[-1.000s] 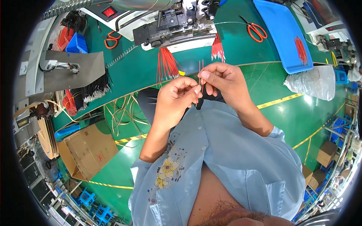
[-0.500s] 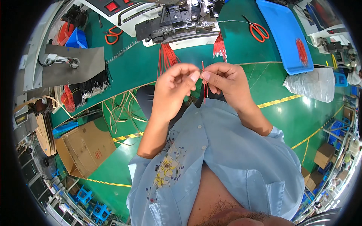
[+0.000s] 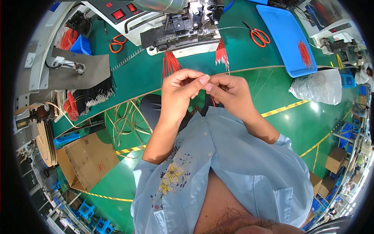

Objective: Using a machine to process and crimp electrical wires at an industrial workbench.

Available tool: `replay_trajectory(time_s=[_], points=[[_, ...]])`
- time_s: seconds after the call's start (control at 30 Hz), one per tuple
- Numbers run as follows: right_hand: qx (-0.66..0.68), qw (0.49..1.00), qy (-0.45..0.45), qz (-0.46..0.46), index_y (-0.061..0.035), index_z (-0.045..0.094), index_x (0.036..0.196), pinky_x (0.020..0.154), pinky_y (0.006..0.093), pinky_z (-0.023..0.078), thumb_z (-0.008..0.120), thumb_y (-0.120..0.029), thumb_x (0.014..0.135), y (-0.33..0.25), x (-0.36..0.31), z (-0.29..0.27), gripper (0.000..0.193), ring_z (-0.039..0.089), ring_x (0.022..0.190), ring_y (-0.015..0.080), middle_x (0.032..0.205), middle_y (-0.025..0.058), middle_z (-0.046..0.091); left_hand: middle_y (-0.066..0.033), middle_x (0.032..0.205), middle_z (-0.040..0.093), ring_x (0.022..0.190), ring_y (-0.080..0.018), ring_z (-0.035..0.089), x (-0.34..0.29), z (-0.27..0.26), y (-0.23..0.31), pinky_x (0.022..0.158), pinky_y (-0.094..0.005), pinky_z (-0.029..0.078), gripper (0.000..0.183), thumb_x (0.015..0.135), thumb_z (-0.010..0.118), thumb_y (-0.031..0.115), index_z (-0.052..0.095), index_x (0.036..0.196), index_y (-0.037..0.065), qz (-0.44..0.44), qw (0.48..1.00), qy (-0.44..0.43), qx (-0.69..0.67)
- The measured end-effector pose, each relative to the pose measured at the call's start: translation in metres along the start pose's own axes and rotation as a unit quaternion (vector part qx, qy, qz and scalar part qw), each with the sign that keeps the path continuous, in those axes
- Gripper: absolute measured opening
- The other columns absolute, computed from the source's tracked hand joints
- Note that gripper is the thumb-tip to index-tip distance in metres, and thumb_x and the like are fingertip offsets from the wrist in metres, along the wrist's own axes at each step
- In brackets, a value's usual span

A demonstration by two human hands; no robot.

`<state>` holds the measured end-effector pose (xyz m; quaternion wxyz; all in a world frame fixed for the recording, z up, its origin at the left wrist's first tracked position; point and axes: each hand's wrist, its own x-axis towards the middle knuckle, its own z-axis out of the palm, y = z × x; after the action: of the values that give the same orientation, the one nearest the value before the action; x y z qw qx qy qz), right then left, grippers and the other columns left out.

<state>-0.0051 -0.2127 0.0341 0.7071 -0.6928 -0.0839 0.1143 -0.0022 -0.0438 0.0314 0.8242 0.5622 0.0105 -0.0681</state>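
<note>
My left hand and my right hand meet at the fingertips in front of the bench edge, both closed in a pinch. A thin red wire hangs below the fingers of my right hand, which grips it; its upper part is hidden. What lies between my left thumb and forefinger is covered. Just beyond my hands, red wires hang in a bunch at the front of a bench machine. A second bunch of red wires, with pale ends, hangs at the machine's right side.
Orange-handled scissors lie right of the machine, another pair of scissors left of it. A blue tray holds red wires at the right. Black wires hang at the left. A cardboard box stands on the floor.
My fingertips have come closer together and moved slightly down and toward me. The red wire that stuck up above them no longer shows there; less of it hangs below. The view has shifted slightly.
</note>
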Motion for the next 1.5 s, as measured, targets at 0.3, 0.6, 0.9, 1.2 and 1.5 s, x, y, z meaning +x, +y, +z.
replay_trajectory(time_s=[0.3, 0.6, 0.9, 1.2, 1.5], points=[[-0.057, 0.998, -0.023, -0.027, 0.0018, 0.069, 0.086, 0.045, 0.0238, 0.034, 0.066, -0.01, 0.091, -0.015, -0.017, -0.001, 0.013, 0.045, 0.051, 0.0029, 0.063, -0.0007, 0.057, -0.003, 0.074, 0.063, 0.057, -0.0061, 0.048, -0.016, 0.002, 0.002, 0.05, -0.0205, 0.036, 0.01, 0.087, 0.071, 0.007, 0.068, 0.091, -0.002, -0.003, 0.996, -0.029, -0.08], [-0.138, 0.987, -0.015, -0.075, 0.0015, 0.069, 0.084, 0.046, 0.0232, 0.034, 0.066, -0.01, 0.089, -0.019, -0.005, 0.003, 0.013, 0.046, 0.053, 0.0024, 0.061, 0.0, 0.057, -0.0043, 0.079, 0.064, 0.059, -0.006, 0.048, -0.011, -0.004, -0.008, 0.051, -0.0208, 0.034, 0.013, 0.09, 0.069, 0.011, 0.066, 0.096, 0.0, -0.019, 0.989, -0.039, -0.138], [-0.176, 0.956, 0.187, -0.14, 0.0004, 0.065, 0.075, 0.045, 0.0226, 0.033, 0.065, -0.01, 0.085, -0.013, 0.071, -0.004, 0.015, 0.044, 0.049, 0.0016, 0.054, -0.0027, 0.052, -0.005, 0.084, 0.062, 0.06, -0.0069, 0.05, 0.007, 0.002, -0.009, 0.052, -0.021, 0.036, 0.026, 0.1, 0.056, 0.027, 0.059, 0.112, 0.005, -0.034, 0.992, 0.001, -0.125], [-0.138, 0.961, 0.191, -0.145, -0.0002, 0.064, 0.073, 0.047, 0.0215, 0.036, 0.063, -0.006, 0.08, -0.006, 0.098, -0.002, 0.009, 0.044, 0.05, 0.0018, 0.053, -0.003, 0.052, -0.0028, 0.078, 0.06, 0.06, -0.0066, 0.05, 0.012, -0.006, -0.015, 0.053, -0.0211, 0.037, 0.025, 0.101, 0.053, 0.025, 0.063, 0.102, 0.002, -0.072, 0.99, -0.027, -0.115], [-0.2, 0.943, 0.21, -0.161, -0.0008, 0.064, 0.072, 0.048, 0.0235, 0.039, 0.064, -0.007, 0.079, -0.009, 0.099, 0.001, 0.01, 0.046, 0.048, 0.0034, 0.052, -0.0001, 0.054, -0.002, 0.077, 0.06, 0.061, -0.0062, 0.05, 0.013, -0.007, -0.013, 0.053, -0.0204, 0.037, 0.024, 0.1, 0.054, 0.024, 0.063, 0.1, 0.002, -0.078, 0.991, -0.038, -0.104]])
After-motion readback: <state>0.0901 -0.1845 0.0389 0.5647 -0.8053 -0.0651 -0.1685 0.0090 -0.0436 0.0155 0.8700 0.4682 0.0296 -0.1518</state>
